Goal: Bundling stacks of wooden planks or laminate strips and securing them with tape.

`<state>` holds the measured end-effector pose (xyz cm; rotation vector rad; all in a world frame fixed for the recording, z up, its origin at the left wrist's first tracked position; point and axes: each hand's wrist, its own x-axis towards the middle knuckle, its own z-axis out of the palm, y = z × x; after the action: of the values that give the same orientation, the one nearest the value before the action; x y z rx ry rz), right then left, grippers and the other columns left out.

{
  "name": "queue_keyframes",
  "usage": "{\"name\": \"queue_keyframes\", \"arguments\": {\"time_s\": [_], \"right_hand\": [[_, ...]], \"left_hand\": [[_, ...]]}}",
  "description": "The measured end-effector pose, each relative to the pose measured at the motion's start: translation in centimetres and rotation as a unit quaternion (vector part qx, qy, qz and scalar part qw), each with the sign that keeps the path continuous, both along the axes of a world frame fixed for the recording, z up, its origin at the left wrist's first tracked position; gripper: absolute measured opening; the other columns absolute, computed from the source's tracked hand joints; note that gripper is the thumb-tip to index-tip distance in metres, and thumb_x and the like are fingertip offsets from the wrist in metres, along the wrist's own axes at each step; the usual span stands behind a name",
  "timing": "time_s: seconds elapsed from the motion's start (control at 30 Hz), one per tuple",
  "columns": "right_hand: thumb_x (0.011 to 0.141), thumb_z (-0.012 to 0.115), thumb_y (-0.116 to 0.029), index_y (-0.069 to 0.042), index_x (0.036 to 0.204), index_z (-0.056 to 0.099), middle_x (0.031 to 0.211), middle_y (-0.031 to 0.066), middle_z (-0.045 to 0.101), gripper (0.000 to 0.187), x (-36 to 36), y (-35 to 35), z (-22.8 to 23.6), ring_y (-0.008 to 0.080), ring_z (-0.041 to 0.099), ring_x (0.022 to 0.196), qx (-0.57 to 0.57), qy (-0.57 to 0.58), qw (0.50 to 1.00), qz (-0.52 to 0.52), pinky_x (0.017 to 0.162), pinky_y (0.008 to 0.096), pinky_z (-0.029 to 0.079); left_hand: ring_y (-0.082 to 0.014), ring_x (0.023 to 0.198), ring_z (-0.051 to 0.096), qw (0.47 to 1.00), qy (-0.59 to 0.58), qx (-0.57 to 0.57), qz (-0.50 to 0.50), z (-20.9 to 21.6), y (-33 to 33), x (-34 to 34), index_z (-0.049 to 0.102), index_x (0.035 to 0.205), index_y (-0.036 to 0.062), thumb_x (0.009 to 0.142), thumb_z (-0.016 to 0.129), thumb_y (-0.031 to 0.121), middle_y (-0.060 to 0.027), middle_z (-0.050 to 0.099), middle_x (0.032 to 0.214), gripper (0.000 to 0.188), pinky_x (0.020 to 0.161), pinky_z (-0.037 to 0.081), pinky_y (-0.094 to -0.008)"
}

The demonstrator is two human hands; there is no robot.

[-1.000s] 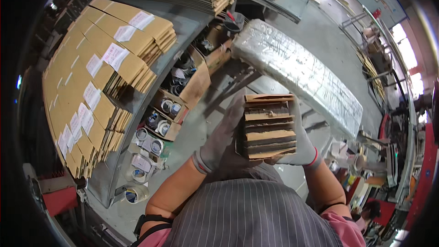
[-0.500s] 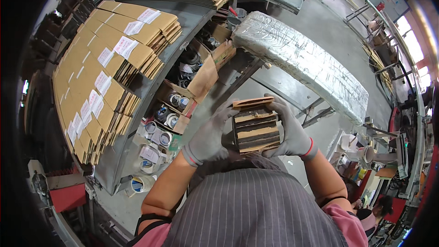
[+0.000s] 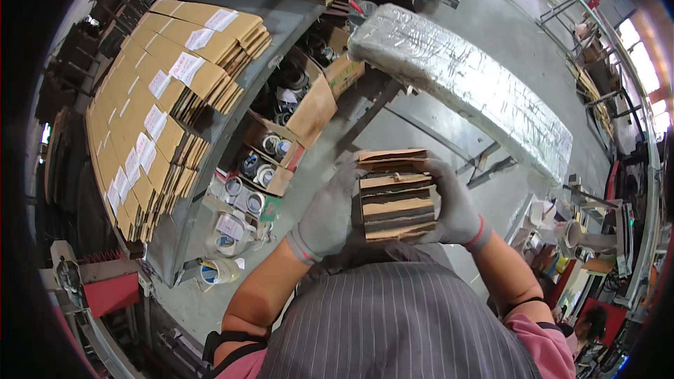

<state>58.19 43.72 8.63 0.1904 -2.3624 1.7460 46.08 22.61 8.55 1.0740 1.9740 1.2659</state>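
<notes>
Between my two hands, close in front of my striped apron, is a stack of folded cardboard pieces (image 3: pixel 398 200) with alternating brown and dark edges. My left hand (image 3: pixel 328 212), in a grey glove with a red-trimmed cuff, presses against the stack's left side. On the opposite side my right hand (image 3: pixel 451 203), gloved the same way, wraps its fingers over the far right corner. The topmost piece sits slightly apart from the layers below it. Parts of both hands' fingers are hidden behind the stack.
Left, a grey table (image 3: pixel 242 98) bears rows of labelled cardboard bundles (image 3: pixel 133 126). Boxes of tape rolls (image 3: pixel 270 144) stand beneath its edge. Ahead lies a long bench wrapped in clear film (image 3: pixel 463 77). A cluttered machine area (image 3: pixel 562 238) is at right; another person (image 3: pixel 590 323) is partly visible lower right.
The stack stays between both hands and has turned slightly, showing more of its layered edges. My left hand has shifted its hold a little. The surroundings have shifted slightly in view.
</notes>
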Motion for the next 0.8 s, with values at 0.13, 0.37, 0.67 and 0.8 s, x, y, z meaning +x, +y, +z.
{"name": "queue_keyframes", "arguments": {"time_s": [0.13, 0.37, 0.67, 0.8], "right_hand": [[0.054, 0.091, -0.029, -0.005, 0.131, 0.037, 0.136, 0.0285, 0.040, 0.097, 2.0, -0.7, 1.7, 0.0373, 0.049, 0.119, 0.015, 0.098, 0.995, -0.004, 0.095, 0.0384, 0.043], [0.057, 0.088, -0.031, -0.003, 0.130, 0.040, 0.132, 0.0236, 0.046, 0.091, 2.5, -0.9, 2.9, 0.0404, 0.043, 0.124, 0.120, 0.076, 0.990, -0.005, 0.103, 0.0425, 0.036], [0.062, 0.087, -0.025, 0.002, 0.127, 0.038, 0.130, 0.0243, 0.047, 0.086, 2.4, -1.4, -1.6, 0.0416, 0.047, 0.121, 0.105, 0.113, 0.986, -0.069, 0.100, 0.0447, 0.039], [0.062, 0.087, -0.023, 0.001, 0.128, 0.039, 0.128, 0.0249, 0.047, 0.085, 2.8, -1.5, -3.0, 0.0401, 0.047, 0.120, 0.043, -0.002, 0.995, -0.089, 0.099, 0.0443, 0.040]], "left_hand": [[-0.0404, 0.128, 0.042, 0.984, 0.143, 0.095, -0.050, 2.2, -0.6, 1.6, 0.041, 0.127, -0.0026, 0.083, 0.056, 0.007, -0.0234, 0.043, 0.137, 0.048, 0.107, 0.034, -0.0392], [-0.0389, 0.119, 0.048, 0.980, 0.034, 0.167, -0.105, 3.9, 0.3, 1.1, 0.049, 0.122, 0.0003, 0.079, 0.060, 0.004, -0.0214, 0.050, 0.126, 0.044, 0.103, 0.037, -0.0392], [-0.0386, 0.125, 0.044, 0.985, 0.025, 0.170, -0.026, -1.4, 0.8, 2.3, 0.042, 0.126, -0.0011, 0.079, 0.065, 0.005, -0.0255, 0.043, 0.134, 0.053, 0.104, 0.037, -0.0409], [-0.0394, 0.130, 0.041, 0.976, 0.032, 0.208, -0.057, 0.3, 1.2, 1.6, 0.036, 0.129, -0.0013, 0.073, 0.075, 0.009, -0.0278, 0.039, 0.138, 0.070, 0.106, 0.035, -0.0406]]}}
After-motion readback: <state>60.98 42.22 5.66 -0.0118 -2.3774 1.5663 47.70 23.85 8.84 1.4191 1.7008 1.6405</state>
